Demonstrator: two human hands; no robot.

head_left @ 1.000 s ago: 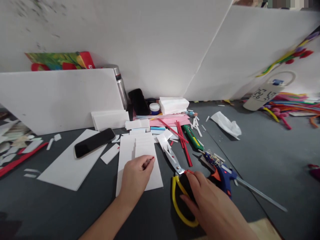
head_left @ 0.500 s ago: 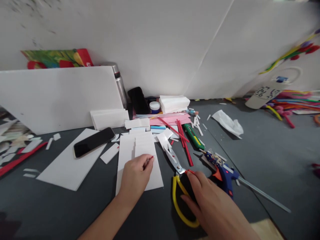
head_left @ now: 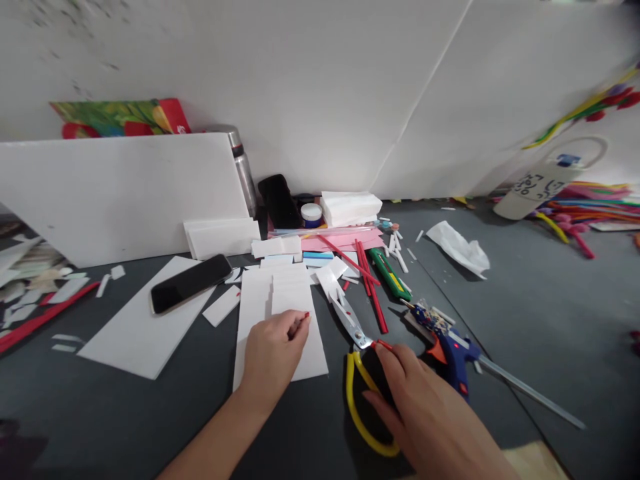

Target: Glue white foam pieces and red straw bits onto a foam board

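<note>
My left hand is closed in a pinch over a white sheet. A tiny red piece shows at its fingertips; what kind of piece it is I cannot make out. My right hand is closed round the handle of a pair of scissors, hiding part of it. One yellow handle loop is visible, and the blades point away to the upper left, their tips by white scraps. Beyond the scissors lie red sticks and a green cutter.
A blue glue gun with a clear glue stick lies right of my right hand. A phone rests on white card at the left. Crumpled tissue, a white board, a steel flask and a white bottle stand or lie farther back.
The whole view has shifted slightly. Both hands keep nearly the same pose, the left still pinching over the sheet and the right still on the scissors.
</note>
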